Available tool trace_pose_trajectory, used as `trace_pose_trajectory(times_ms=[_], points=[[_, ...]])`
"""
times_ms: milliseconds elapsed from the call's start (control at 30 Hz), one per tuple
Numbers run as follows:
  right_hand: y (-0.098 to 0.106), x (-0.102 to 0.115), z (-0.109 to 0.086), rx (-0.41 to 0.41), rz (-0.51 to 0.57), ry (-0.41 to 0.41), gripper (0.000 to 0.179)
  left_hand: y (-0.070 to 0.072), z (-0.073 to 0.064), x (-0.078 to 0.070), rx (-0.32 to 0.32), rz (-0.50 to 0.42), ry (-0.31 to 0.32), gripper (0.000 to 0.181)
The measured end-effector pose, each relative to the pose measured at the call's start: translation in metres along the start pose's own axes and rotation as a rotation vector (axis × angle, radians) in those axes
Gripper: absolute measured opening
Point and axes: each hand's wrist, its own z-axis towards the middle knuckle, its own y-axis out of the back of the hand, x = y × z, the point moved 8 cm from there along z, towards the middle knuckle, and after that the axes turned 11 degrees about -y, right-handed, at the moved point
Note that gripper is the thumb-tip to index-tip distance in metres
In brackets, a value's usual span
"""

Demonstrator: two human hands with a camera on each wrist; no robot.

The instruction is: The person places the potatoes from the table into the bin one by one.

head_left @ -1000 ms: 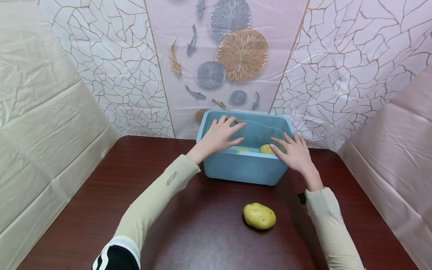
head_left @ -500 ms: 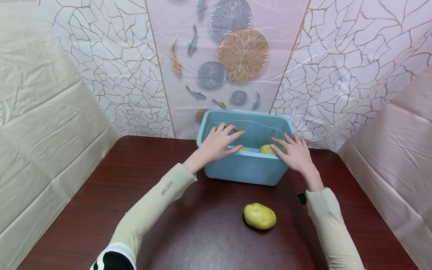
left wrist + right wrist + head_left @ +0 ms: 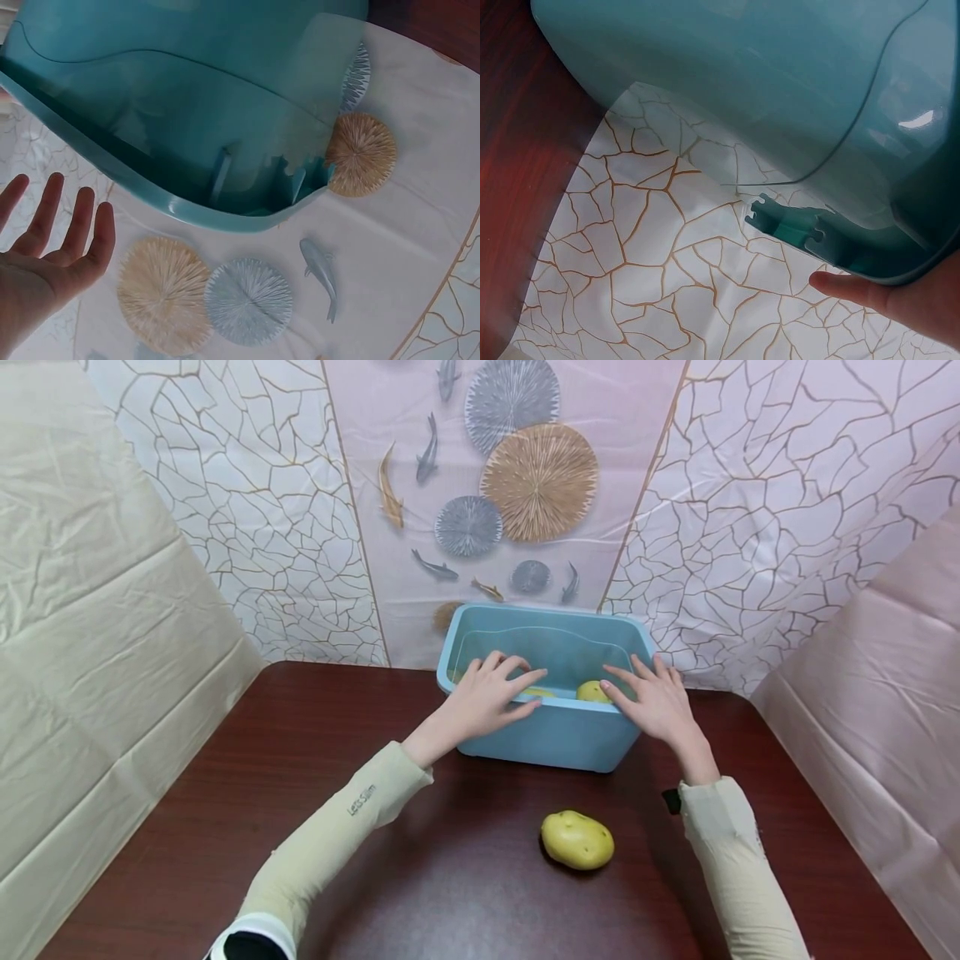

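Note:
A light blue plastic bin (image 3: 536,735) stands at the back of the table. Inside it, a yellow potato (image 3: 592,692) shows at the right, and part of another yellow potato (image 3: 538,692) shows beside my left fingers. My left hand (image 3: 483,700), fingers spread, hovers over the bin's front left rim and holds nothing; the left wrist view shows the hand (image 3: 64,255) apart from the rim. My right hand (image 3: 656,703) is at the front right corner, its fingers spread along the rim. A whole potato (image 3: 577,841) lies on the table in front of the bin.
The dark reddish-brown table (image 3: 435,877) has a patterned cloth (image 3: 277,527) hanging behind it, close to the bin's back. Pale fabric panels (image 3: 97,635) flank both sides.
My left hand has drawn back toward me and lower over the bin's front rim, with its forearm following. The right hand, the bin and the potato on the table look unmoved.

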Motion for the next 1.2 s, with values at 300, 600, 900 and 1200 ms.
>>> trace_pose_trajectory(times_ms=[300,600,900,1200], points=[[0.000,-0.001,0.000,-0.002,0.004,-0.020,0.058,0.006,-0.004,-0.011,-0.025,0.026,-0.034,0.041],[0.000,-0.001,0.001,-0.006,0.002,-0.025,0.057,0.013,-0.012,-0.028,-0.160,0.045,-0.116,0.034],[0.000,-0.001,0.001,-0.012,0.004,-0.021,0.061,0.009,-0.020,-0.040,-0.141,0.006,-0.126,0.036],[0.000,0.000,0.000,-0.006,0.000,-0.020,0.058,0.006,-0.029,-0.047,-0.099,-0.013,-0.116,0.037]])
